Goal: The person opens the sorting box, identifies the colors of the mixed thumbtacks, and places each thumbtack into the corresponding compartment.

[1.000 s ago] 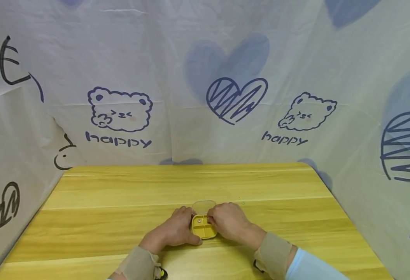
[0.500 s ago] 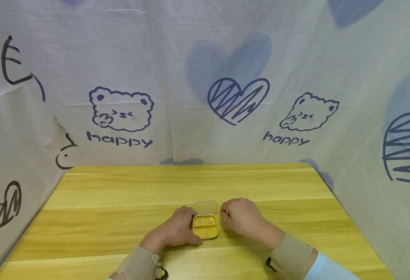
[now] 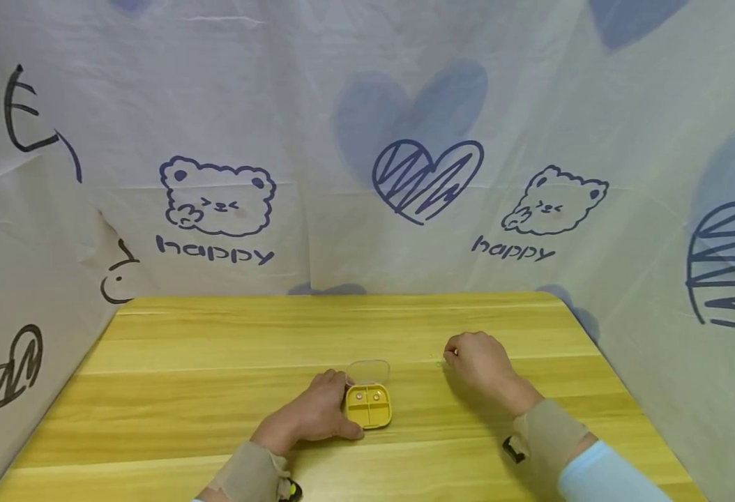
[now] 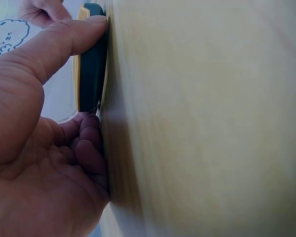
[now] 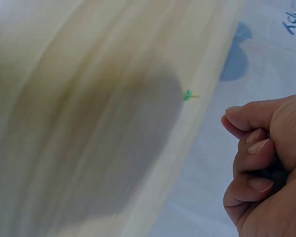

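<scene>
Left hand (image 3: 317, 411) first, from the head view: holds the small yellow plastic box with four little rooms (image 3: 368, 406) by its left side, thumb and fingers clamped on it. Sits near the front middle of the light wooden table (image 3: 217, 335), with its clear lid (image 3: 367, 371) tipped open at the back. Then the right hand (image 3: 477, 359): well apart from the box, fingers curled together, nothing seen inside, just beside a tiny green bit (image 3: 438, 364). From the left wrist: thumb (image 4: 64, 39) pressed on the box edge. From the right wrist: curled fingertips (image 5: 251, 148) near the green bit, not touching. Best to keep the box pinned, come down slowly, and pinch with thumb and first finger only.
</scene>
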`<state>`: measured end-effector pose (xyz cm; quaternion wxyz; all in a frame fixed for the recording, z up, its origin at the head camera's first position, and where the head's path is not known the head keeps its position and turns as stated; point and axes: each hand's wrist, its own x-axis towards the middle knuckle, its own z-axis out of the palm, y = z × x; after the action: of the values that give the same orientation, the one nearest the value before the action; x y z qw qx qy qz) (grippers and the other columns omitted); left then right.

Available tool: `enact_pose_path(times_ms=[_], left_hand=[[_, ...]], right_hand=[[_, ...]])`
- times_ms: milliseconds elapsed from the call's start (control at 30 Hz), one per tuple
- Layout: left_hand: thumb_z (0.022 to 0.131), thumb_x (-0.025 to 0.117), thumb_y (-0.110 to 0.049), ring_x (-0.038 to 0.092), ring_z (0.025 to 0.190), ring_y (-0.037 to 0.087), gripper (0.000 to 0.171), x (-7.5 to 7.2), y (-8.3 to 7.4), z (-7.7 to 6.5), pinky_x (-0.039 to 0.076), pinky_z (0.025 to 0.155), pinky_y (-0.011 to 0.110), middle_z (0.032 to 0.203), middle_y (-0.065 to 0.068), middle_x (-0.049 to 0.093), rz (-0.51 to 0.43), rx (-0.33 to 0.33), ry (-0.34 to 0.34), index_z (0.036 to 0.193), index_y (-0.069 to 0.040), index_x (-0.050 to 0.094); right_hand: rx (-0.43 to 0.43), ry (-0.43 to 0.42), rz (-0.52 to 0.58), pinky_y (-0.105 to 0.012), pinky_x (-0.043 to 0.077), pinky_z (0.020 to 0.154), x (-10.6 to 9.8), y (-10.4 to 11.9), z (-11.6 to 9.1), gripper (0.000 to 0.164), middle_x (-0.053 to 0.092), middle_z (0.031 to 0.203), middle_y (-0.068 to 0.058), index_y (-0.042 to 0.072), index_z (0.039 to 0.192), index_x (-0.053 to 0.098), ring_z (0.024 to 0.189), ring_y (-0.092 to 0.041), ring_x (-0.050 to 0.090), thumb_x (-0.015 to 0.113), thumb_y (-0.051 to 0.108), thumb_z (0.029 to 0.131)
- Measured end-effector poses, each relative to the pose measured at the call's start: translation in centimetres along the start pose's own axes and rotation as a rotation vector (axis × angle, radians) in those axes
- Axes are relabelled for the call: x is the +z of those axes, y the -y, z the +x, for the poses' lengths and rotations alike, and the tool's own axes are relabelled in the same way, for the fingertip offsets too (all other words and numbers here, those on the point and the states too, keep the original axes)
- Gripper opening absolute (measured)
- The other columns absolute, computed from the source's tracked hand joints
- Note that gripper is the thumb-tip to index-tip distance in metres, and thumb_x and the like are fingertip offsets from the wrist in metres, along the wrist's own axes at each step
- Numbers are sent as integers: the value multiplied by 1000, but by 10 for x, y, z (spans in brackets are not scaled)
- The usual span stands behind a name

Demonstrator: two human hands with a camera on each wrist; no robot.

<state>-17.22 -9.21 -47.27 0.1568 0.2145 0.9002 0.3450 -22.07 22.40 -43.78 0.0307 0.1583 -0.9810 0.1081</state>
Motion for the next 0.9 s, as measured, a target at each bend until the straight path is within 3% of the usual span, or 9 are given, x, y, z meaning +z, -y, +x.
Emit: enact_pose_path(times_ms=[900], left_hand=[[71,94,-32,51,106,26,74,2,4,2,46,100,50,111,7,55,14,0,-7,127,0,58]], right_hand=[[-22,44,-48,-39,59,73,22,3,9,8,78,95,-4,10,93,81,81,-19,71,74,10,97]])
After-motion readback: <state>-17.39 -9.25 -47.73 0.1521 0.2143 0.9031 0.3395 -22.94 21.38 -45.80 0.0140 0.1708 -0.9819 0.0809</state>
